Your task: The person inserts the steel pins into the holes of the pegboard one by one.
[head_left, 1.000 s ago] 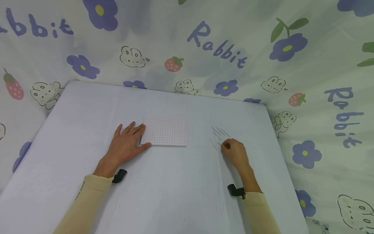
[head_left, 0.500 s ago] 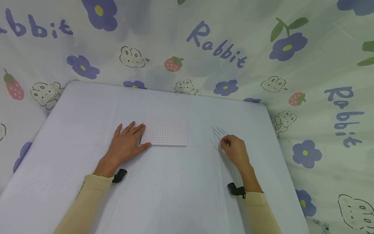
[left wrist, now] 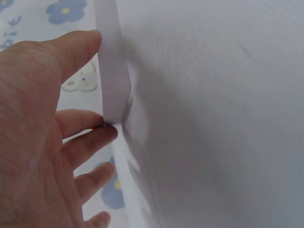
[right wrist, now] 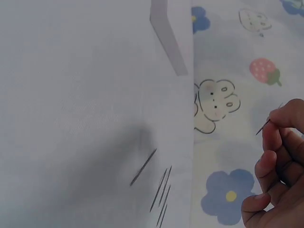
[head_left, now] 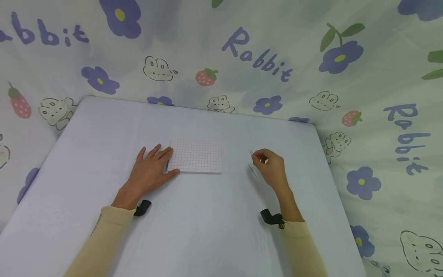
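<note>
A white board [head_left: 195,156] with a grid of small dots lies flat in the middle of the table. My left hand [head_left: 148,169] rests at its left side, fingers spread and fairly straight; the thumb touches the near left corner and fingertips the left edge. In the left wrist view the board [left wrist: 111,71] appears edge-on beside that hand [left wrist: 42,123]. Between right thumb and index finger, my right hand [head_left: 271,165] pinches a thin needle [right wrist: 262,127], raised above the table. Below it lie several dark needles [right wrist: 143,167], partly hidden by the hand in the head view.
The table [head_left: 207,227] wears a plain white cover. Behind and to the right hangs a cloth [head_left: 297,42] printed with rabbits, flowers and strawberries. A black wrist camera [head_left: 142,207] sits on the left wrist and another camera [head_left: 271,217] on the right.
My right hand has picked a needle from the group, risen and moved slightly left and away from me. The left hand and the board have stayed in place.
</note>
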`<act>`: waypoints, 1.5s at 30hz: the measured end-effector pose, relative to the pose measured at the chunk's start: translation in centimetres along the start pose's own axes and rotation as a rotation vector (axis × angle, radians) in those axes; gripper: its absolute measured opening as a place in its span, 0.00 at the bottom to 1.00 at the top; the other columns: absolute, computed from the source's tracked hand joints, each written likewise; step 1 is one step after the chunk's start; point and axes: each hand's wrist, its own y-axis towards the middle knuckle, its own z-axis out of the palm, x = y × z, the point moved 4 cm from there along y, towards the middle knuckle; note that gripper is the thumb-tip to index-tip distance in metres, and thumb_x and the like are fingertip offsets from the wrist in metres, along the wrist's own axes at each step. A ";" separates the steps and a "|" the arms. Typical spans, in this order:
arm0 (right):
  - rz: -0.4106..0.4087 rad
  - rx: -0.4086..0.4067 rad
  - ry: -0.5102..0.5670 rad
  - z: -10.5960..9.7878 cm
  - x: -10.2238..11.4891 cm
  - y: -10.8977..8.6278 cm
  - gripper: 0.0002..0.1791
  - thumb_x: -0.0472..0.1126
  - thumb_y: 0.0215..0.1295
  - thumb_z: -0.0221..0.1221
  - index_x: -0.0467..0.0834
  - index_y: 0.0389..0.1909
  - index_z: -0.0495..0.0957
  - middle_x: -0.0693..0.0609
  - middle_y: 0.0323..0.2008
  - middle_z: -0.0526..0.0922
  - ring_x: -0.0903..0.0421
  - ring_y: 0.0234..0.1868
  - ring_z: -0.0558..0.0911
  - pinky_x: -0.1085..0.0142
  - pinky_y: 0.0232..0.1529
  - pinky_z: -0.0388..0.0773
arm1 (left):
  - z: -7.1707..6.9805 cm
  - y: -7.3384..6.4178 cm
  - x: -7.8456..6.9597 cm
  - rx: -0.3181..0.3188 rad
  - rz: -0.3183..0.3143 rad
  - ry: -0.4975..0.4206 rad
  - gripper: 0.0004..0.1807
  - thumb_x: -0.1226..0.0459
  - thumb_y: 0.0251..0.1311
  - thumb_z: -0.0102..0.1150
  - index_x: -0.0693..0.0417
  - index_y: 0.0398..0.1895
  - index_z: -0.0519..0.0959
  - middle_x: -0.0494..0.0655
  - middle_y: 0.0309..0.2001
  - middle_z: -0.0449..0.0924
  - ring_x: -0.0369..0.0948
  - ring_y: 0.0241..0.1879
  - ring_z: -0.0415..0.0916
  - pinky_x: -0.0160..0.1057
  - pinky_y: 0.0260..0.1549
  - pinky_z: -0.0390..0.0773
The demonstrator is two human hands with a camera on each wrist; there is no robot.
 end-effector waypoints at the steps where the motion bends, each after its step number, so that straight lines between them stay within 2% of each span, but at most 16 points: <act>1: -0.011 -0.006 0.019 0.2 0.4 0.2 0.06 0.42 0.69 0.63 0.43 0.38 0.84 0.52 0.31 0.83 0.56 0.34 0.78 0.68 0.31 0.74 | 0.0 0.0 0.0 0.002 -0.001 0.000 0.44 0.42 0.61 0.64 0.58 0.73 0.67 0.56 0.72 0.67 0.58 0.76 0.53 0.68 0.71 0.43; 15: -0.099 -0.025 0.116 3.3 4.0 2.2 0.05 0.40 0.67 0.63 0.44 0.37 0.84 0.54 0.29 0.83 0.57 0.32 0.76 0.70 0.23 0.69 | -0.1 0.2 0.1 0.022 -0.004 0.010 0.44 0.41 0.62 0.62 0.57 0.74 0.66 0.54 0.73 0.66 0.57 0.77 0.52 0.67 0.72 0.41; 24: -0.123 0.014 0.183 6.7 5.5 3.3 0.04 0.39 0.66 0.62 0.44 0.37 0.83 0.53 0.31 0.84 0.58 0.33 0.77 0.71 0.28 0.71 | -0.1 0.1 0.1 0.031 -0.019 0.011 0.44 0.41 0.62 0.63 0.57 0.75 0.65 0.54 0.74 0.65 0.57 0.77 0.51 0.67 0.72 0.41; 34: -0.092 0.093 0.205 11.0 5.4 4.5 0.04 0.41 0.66 0.61 0.45 0.38 0.83 0.54 0.31 0.85 0.59 0.32 0.77 0.71 0.31 0.73 | 0.0 -0.1 0.1 0.037 -0.018 0.004 0.45 0.41 0.62 0.63 0.57 0.75 0.66 0.53 0.74 0.65 0.57 0.77 0.51 0.67 0.72 0.41; 45: -0.053 0.134 0.125 12.8 4.8 5.3 0.04 0.41 0.65 0.62 0.47 0.38 0.82 0.56 0.31 0.84 0.59 0.32 0.79 0.69 0.34 0.77 | -0.3 -0.2 0.0 0.034 -0.023 0.020 0.45 0.41 0.61 0.64 0.56 0.74 0.66 0.52 0.74 0.66 0.57 0.77 0.52 0.67 0.72 0.41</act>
